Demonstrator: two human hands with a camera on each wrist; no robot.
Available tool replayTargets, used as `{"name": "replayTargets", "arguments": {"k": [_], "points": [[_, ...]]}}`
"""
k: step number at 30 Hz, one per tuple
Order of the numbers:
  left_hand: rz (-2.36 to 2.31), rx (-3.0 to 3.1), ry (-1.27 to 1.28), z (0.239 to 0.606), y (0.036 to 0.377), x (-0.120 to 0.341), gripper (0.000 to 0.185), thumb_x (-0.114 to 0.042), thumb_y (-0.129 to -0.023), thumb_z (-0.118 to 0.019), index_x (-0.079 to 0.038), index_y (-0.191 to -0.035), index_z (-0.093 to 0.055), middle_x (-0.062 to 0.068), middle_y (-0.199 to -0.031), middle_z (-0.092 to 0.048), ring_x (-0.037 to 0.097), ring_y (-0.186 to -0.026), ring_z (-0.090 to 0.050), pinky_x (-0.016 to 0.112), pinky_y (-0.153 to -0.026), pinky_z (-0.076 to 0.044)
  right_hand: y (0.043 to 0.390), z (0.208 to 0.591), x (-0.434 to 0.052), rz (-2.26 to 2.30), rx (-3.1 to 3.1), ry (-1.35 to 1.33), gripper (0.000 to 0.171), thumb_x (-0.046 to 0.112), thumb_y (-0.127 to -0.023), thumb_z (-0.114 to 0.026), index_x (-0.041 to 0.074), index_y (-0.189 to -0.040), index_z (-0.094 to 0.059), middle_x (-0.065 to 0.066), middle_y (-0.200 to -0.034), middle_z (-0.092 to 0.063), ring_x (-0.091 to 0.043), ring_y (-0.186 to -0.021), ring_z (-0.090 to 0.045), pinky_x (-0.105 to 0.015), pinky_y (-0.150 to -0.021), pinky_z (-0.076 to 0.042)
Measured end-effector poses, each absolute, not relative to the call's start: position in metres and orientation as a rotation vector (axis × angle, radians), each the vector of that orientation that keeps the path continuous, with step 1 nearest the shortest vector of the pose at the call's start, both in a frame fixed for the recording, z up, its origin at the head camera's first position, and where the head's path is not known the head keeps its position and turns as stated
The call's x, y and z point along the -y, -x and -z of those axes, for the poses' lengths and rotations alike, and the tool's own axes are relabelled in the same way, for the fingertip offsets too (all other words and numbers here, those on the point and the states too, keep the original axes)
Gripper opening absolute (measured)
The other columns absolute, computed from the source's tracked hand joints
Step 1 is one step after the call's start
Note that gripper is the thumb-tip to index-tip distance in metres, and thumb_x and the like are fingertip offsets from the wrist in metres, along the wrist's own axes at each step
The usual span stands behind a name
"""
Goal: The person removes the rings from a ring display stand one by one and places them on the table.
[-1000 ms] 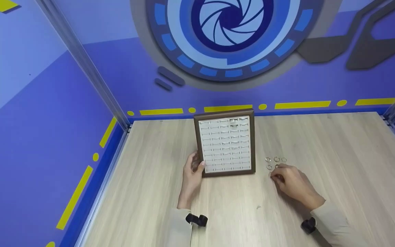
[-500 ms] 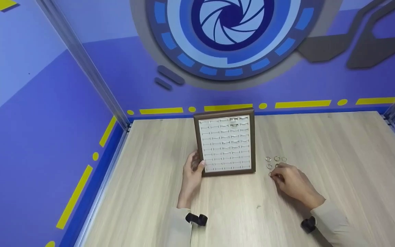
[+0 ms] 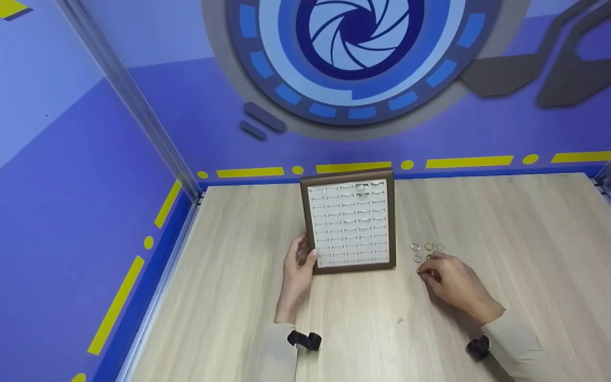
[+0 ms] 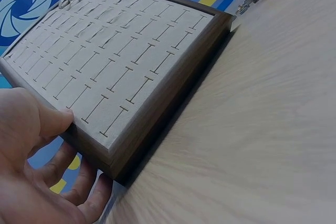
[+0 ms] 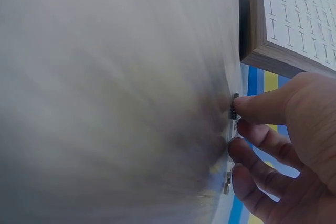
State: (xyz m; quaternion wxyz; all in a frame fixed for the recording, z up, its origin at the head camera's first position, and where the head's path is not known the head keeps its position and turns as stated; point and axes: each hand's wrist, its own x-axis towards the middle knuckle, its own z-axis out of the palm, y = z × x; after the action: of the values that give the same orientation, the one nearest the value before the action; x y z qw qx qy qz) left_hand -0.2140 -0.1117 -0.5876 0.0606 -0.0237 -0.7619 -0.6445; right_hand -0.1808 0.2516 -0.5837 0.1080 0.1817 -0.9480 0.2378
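A ring display board (image 3: 350, 223), brown-framed with a pale slotted pad, stands leaning back on the table. My left hand (image 3: 298, 276) grips its lower left corner; in the left wrist view the thumb (image 4: 55, 121) lies on the front edge and the other fingers are behind. One ring (image 3: 362, 190) sits in a slot near the top right. To the right of the board my right hand (image 3: 456, 284) is down at the tabletop. Thumb and forefinger pinch a ring (image 5: 234, 106) there, partly hidden by the fingertips. Several loose rings (image 3: 429, 246) lie just beyond that hand.
The pale wooden table (image 3: 231, 254) meets a blue printed back wall (image 3: 443, 132) behind the board and a side wall (image 3: 61, 212) on the left. A small mark (image 3: 400, 320) shows on the tabletop between the forearms.
Both hands and the board stay in nearly the same place. The ring at the right fingertips shows less than before.
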Motion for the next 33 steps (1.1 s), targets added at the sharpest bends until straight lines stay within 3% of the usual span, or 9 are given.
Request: {"name": "replayTargets", "arguments": {"k": [5,14,22,33], "points": [[1.971,2.284,0.07,0.588,0.213,0.112,0.05,-0.008,-0.106,-0.063,-0.003,-0.154,-0.049,0.019,-0.144,-0.062,0.036,-0.134,-0.061,0.049,-0.116,-0.051,0.182,0.578,-0.25,-0.709,2.766,-0.529,0.013,0.002,-0.086,-0.084,0.013,-0.094,-0.083,0.006,-0.087,-0.068,-0.006,-0.073,-0.058,-0.03,-0.061,-0.053],[1.979,2.278,0.047,0.588,0.213,0.111,0.051,-0.007,-0.106,-0.064,-0.002,-0.154,-0.049,0.021,-0.145,-0.062,0.037,-0.134,-0.061,0.048,-0.116,-0.052,0.192,0.555,-0.246,-0.838,2.682,-0.526,0.016,0.001,-0.088,-0.083,0.007,-0.102,-0.082,0.0,-0.102,-0.076,-0.014,-0.08,-0.071,-0.033,-0.067,-0.061],[1.961,2.29,0.062,0.587,0.213,0.112,0.052,-0.008,-0.106,-0.064,-0.001,-0.155,-0.047,0.022,-0.146,-0.061,0.038,-0.136,-0.06,0.047,-0.116,-0.052,0.206,0.528,-0.234,-0.892,2.535,-0.528,0.015,-0.001,-0.089,-0.082,0.003,-0.104,-0.081,-0.006,-0.1,-0.077,-0.02,-0.083,-0.074,-0.037,-0.066,-0.062],[1.969,2.293,0.11,0.59,0.213,0.114,0.052,-0.01,-0.107,-0.062,-0.002,-0.155,-0.046,0.024,-0.147,-0.058,0.044,-0.139,-0.058,0.058,-0.119,-0.046,0.23,0.492,-0.198,-0.988,2.357,-0.661,0.017,-0.006,-0.088,-0.083,-0.003,-0.105,-0.079,-0.014,-0.099,-0.078,-0.022,-0.081,-0.073,-0.038,-0.067,-0.064]]}}
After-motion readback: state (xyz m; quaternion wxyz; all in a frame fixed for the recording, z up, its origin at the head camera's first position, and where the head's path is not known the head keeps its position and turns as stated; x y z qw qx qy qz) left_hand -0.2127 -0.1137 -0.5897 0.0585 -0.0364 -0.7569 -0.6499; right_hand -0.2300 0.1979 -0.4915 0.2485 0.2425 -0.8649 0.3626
